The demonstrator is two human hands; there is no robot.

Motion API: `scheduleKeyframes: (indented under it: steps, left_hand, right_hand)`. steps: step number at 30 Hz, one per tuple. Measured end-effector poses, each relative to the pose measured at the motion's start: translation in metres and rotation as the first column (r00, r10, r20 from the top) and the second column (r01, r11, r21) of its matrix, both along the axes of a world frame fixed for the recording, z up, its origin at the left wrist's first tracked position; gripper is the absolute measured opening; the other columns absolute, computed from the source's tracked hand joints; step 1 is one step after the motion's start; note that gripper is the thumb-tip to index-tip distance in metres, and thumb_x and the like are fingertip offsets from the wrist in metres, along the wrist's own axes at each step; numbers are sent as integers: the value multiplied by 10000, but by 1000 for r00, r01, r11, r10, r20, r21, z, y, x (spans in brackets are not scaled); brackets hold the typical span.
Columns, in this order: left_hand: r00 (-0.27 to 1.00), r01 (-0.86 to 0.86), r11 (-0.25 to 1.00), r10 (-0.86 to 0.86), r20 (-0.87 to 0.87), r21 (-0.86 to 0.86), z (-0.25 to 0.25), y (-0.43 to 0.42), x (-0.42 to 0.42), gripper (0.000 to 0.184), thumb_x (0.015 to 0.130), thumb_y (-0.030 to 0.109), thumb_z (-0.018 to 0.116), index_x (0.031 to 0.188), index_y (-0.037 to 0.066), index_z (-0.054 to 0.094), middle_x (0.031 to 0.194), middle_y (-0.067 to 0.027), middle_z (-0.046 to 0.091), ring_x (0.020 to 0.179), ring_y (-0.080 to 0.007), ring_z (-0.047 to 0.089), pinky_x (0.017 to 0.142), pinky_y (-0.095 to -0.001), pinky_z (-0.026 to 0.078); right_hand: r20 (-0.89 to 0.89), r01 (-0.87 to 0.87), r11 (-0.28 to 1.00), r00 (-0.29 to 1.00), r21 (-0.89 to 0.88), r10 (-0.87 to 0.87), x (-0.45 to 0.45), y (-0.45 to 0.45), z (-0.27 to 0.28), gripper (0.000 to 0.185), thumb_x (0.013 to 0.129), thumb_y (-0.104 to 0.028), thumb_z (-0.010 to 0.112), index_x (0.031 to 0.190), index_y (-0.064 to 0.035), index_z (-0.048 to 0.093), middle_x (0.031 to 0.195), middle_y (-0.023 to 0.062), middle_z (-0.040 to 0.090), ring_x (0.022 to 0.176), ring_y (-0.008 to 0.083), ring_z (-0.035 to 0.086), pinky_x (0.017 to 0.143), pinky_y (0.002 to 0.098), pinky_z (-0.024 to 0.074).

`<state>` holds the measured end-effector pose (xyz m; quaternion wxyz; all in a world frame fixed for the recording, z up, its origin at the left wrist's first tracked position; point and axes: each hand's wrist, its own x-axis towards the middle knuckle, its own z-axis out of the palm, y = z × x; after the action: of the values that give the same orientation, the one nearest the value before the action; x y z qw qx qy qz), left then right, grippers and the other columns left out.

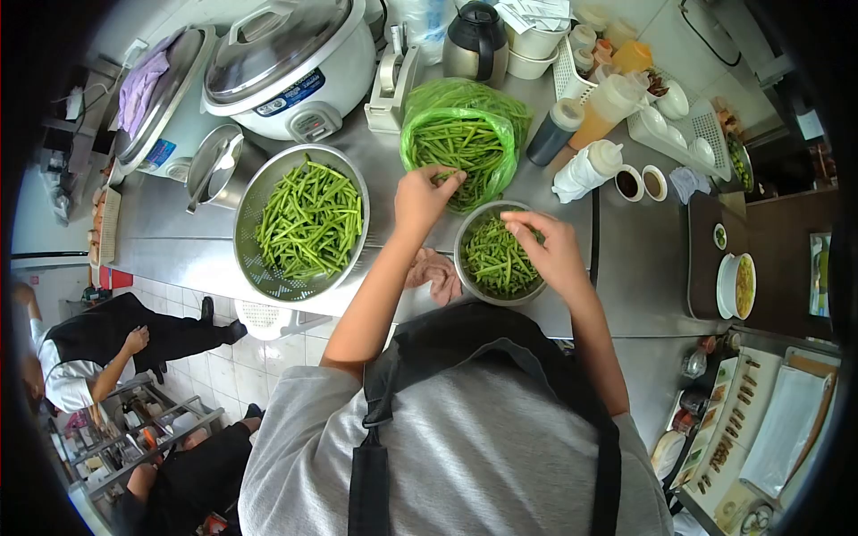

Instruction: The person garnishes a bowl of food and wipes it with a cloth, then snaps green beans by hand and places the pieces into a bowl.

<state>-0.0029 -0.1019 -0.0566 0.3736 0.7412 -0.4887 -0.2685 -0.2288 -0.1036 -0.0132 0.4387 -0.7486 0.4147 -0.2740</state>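
Observation:
My left hand [427,198] is at the near edge of a green plastic bag [517,121] full of long green beans [456,143], its thumb and fingers pinched together; what they hold is too small to make out. Over the rim of a steel bowl [458,259] is my right hand [542,246], thumb and forefinger curled close; anything between them cannot be made out. Short bean pieces [500,259] fill that bowl. Left of my left arm, a large perforated steel colander [243,219] holds many green beans [308,219].
A pink cloth [435,275] lies between colander and bowl. Behind stand a rice cooker [304,80], a tape dispenser [390,89], a thermos jug [476,45] and sauce bottles [556,132]. Two sauce cups [629,183] are at right. Two other people [116,330] are at lower left.

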Motion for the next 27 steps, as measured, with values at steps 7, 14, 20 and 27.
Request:
scheduleKeyframes:
  steps: [7, 14, 20, 27]
  left_hand:
    - [696, 85, 996, -32, -717, 39, 29, 31, -19, 251, 868, 300, 692, 973, 72, 701, 605, 111, 430, 518, 5, 310, 470, -187, 232]
    - [644, -90, 950, -174, -745, -300, 17, 54, -47, 55, 904, 83, 626, 911, 38, 595, 909, -8, 646, 856, -53, 543, 803, -223, 435]
    - [963, 59, 862, -182, -199, -504, 35, 70, -42, 105, 812, 26, 665, 911, 52, 642, 905, -23, 687, 801, -134, 552, 782, -266, 441]
    - [924, 322, 802, -150, 352, -503, 49, 78, -36, 296, 612, 55, 759, 890, 139, 700, 850, 39, 688, 732, -202, 515, 700, -291, 432]
  right_hand:
    - [137, -81, 979, 989, 184, 56, 31, 4, -12, 231, 946, -205, 566, 1055, -21, 653, 859, 107, 677, 775, 161, 644, 709, 266, 487]
    - [624, -335, 574, 649, 747, -435, 33, 26, -24, 205, 988, -243, 517, 966, -57, 601, 673, 1, 513, 626, 107, 484, 617, 243, 410]
    - [638, -436, 467, 561, 769, -527, 11, 25, -40, 281, 974, -335, 494, 945, -65, 567, 705, 29, 511, 613, 138, 474, 625, 289, 398]
    - [561, -374, 623, 818, 687, -128, 10, 31, 7, 255, 959, -286, 534, 903, -41, 575, 712, -6, 499, 583, 69, 421, 544, 223, 353]
